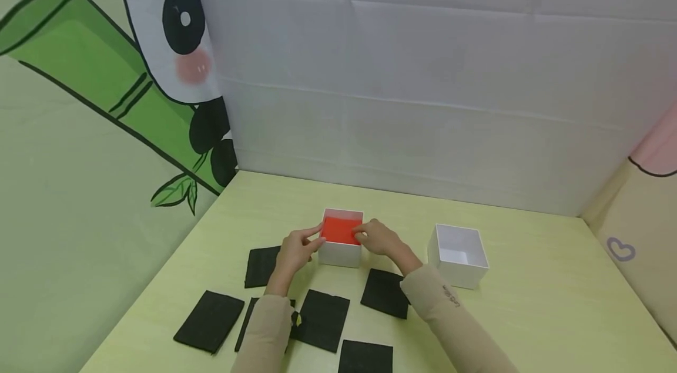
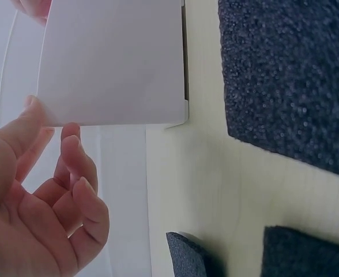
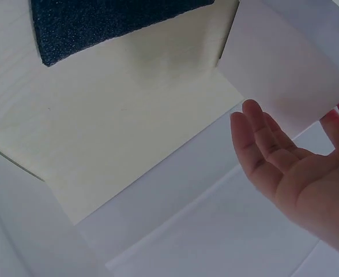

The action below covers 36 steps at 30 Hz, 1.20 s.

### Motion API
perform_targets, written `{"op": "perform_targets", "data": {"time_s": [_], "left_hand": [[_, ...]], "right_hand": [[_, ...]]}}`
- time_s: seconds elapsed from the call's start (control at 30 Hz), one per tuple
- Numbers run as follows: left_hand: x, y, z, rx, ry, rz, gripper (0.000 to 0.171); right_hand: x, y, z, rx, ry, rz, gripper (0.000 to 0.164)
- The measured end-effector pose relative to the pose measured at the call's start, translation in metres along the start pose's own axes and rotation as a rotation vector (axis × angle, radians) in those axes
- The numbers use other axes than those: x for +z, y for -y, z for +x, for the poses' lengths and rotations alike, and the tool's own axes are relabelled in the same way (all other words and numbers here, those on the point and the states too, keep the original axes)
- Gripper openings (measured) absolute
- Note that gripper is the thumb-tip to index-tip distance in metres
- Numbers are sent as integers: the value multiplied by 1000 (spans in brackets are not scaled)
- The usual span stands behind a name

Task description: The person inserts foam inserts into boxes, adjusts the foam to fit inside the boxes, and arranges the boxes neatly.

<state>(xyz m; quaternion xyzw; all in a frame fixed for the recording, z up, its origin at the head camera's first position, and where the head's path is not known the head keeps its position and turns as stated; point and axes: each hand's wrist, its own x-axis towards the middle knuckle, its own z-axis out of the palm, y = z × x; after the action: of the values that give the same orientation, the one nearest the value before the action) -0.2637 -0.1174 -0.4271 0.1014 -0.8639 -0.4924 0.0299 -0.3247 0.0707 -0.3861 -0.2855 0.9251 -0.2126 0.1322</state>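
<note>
A white open-topped box [image 1: 339, 255] stands in the middle of the table, with a flat red sheet [image 1: 339, 231] lying inside near its rim. At the left side of that box, my left hand [image 1: 293, 249] grips the front corner between thumb and index finger. The left wrist view shows the thumb on the box's front face, the other fingers loosely curled beside it. My right hand [image 1: 381, 239] reaches over the right rim, finger and thumb pinching at the red sheet's right edge. In the right wrist view its other fingers [image 3: 262, 138] extend beside the box wall.
Several black foam squares lie on the table, including one at left [image 1: 208, 321], one in front [image 1: 324, 320] and one under the right forearm [image 1: 385, 293]. A second white box [image 1: 459, 276] stands open at right. Printed cloth [image 1: 396, 97] hangs behind the table.
</note>
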Motion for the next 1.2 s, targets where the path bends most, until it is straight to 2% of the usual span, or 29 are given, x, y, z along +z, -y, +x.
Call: {"op": "perform_targets", "data": {"time_s": [0.23, 0.33, 0.5, 0.83, 1.2], "left_hand": [[-1, 0, -1, 11, 3, -9, 45], [0, 1, 0, 10, 3, -14, 45], [0, 1, 0, 14, 3, -13, 44], [1, -1, -1, 18, -2, -26, 44], [1, 0, -1, 27, -6, -12, 43]], "right_hand": [[1, -4, -3, -116, -9, 45, 29], [5, -6, -2, -137, 9, 42, 32], [10, -6, 1, -87, 38, -27, 46], [17, 1, 3, 8, 69, -168, 60], [13, 2, -1, -36, 65, -164, 58]]}}
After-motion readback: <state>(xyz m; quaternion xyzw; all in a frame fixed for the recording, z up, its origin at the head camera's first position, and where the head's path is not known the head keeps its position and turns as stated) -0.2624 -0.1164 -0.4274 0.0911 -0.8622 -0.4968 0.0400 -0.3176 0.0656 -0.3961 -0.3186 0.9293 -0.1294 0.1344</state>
